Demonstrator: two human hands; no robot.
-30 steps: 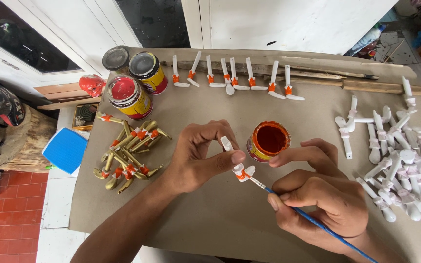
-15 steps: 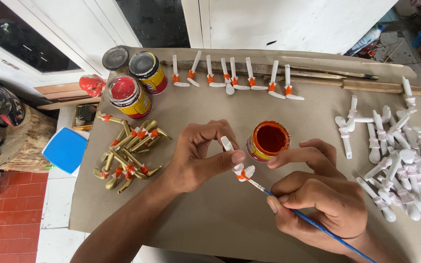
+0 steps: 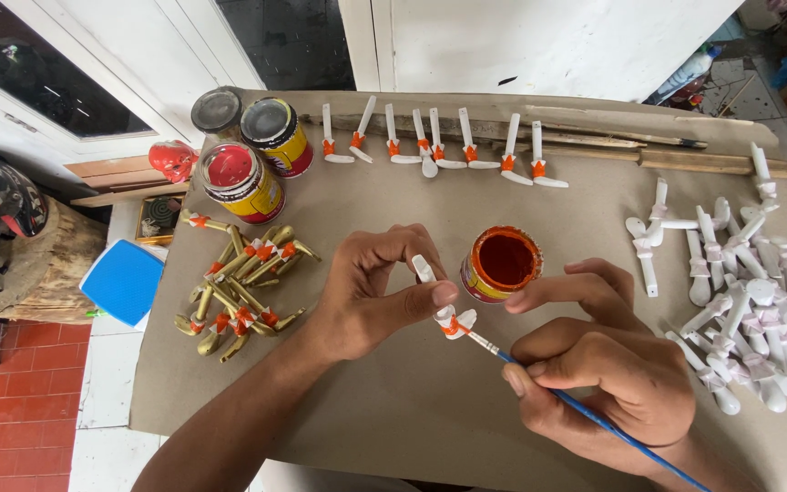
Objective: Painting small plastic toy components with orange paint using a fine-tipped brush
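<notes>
Your left hand pinched a small white piece between thumb and fingertips, holding it just near of the open tin of orange-red paint at the middle of the brown board. Your right hand was closed around a blue-handled brush, its tip touching the orange band on that piece.

By the look of the board, you were about midway. Along the far edge lay a row of white pieces with orange bands, seemingly finished, and a heap of gold pieces with orange bands sat to the left, beside three more paint tins. On the right, a large pile of plain white pieces showed no orange that I could make out, so most of the painting seemed left.
</notes>
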